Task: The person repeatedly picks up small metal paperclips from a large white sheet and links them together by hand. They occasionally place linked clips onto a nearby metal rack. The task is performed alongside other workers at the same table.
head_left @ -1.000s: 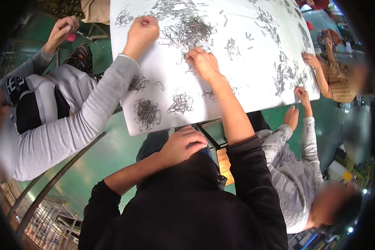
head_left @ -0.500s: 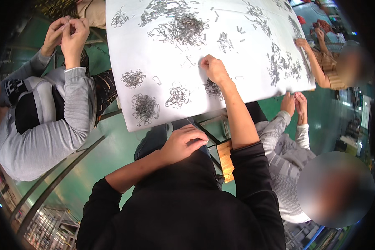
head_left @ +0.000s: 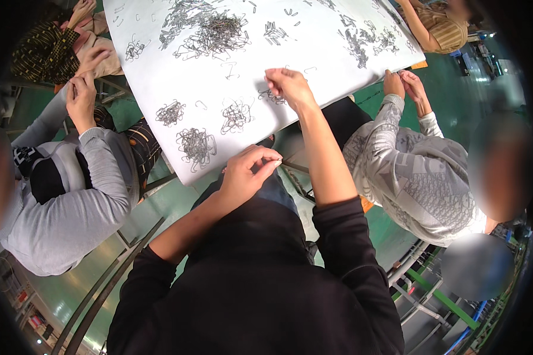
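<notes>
My left hand [head_left: 247, 175] is in front of my lap at the table's near edge. Its thumb and forefinger are pinched together, and whatever is between the tips is too small to name. Over the white tabletop [head_left: 210, 83] my right hand [head_left: 290, 87] hovers with curled fingers; I cannot make out whether they hold anything. Beneath and beside it lies a small pile of bent wire hooks [head_left: 271, 96], partly hidden by the hand. To its left are a few loose wire hooks [head_left: 231, 71] and another tangled pile of hooks [head_left: 237, 115].
More hook piles [head_left: 196, 149] lie at the near left. A large dark heap [head_left: 219, 34] sits farther back, with small grey pieces [head_left: 273, 32] right of it. A person in grey [head_left: 83, 195] sits at left, another in patterned grey [head_left: 408, 160] at right, each with raised hands.
The view has shifted, so the table appears farther left and higher. My right hand has drawn rightward from the loose hooks. My left hand stays pinched. The left neighbour's hands have moved apart.
</notes>
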The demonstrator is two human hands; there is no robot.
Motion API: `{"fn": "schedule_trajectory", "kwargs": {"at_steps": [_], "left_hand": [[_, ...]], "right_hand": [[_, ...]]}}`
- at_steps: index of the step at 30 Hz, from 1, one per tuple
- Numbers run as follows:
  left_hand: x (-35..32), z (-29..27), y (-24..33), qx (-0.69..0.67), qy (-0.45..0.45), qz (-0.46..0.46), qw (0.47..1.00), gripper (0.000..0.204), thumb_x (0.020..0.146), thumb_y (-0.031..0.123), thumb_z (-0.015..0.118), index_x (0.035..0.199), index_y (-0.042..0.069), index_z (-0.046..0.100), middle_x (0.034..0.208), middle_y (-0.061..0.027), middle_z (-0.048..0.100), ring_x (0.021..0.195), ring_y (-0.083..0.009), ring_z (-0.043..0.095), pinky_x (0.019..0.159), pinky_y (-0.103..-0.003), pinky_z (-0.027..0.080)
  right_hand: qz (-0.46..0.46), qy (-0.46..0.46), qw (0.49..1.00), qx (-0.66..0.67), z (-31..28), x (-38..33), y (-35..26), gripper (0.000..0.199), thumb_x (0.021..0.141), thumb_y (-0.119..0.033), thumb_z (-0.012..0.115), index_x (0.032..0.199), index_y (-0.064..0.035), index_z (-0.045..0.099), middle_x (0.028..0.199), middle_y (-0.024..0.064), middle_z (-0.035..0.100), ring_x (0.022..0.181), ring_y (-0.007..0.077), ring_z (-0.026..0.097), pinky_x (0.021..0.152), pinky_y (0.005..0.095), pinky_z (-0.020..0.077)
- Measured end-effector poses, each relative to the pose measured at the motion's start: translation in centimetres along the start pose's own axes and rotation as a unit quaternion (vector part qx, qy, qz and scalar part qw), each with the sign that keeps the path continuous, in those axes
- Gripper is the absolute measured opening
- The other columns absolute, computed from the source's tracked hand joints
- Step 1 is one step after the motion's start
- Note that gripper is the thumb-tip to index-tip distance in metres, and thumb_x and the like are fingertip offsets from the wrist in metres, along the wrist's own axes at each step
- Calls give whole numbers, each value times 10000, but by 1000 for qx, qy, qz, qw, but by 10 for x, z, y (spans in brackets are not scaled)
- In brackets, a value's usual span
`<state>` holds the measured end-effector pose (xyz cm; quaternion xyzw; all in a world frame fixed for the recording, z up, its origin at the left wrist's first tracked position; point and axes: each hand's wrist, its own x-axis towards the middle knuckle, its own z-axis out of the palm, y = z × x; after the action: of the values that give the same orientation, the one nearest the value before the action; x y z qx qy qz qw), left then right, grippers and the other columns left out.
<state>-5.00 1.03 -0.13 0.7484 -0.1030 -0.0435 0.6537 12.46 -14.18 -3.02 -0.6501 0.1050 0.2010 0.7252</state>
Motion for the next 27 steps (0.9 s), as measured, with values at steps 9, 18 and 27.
{"fn": "schedule_trajectory", "kwargs": {"at_steps": [9,18,27], "left_hand": [[-1,-3,4,0,18,78,997,138,796,-25,694,921,27,672,899,-55,690,678,-115,591,619,-249,487],[10,-5,11,2,15,83,996,153,801,-26,670,935,49,676,879,-42,685,724,-152,630,605,-265,510],[24,-1,15,1,17,84,996,160,793,-42,689,931,39,682,828,-44,662,651,-95,559,597,-235,463]], "right_hand": [[-35,-27,997,65,-5,-65,-22,221,912,-123,616,1051,49,607,846,28,617,730,89,565,587,195,430],[-32,56,983,172,20,-198,6,165,906,-97,638,1025,16,619,832,57,645,698,94,587,569,205,437],[-29,92,972,213,16,-206,4,144,900,-87,647,1011,2,626,868,41,622,744,89,564,592,208,428]]}}
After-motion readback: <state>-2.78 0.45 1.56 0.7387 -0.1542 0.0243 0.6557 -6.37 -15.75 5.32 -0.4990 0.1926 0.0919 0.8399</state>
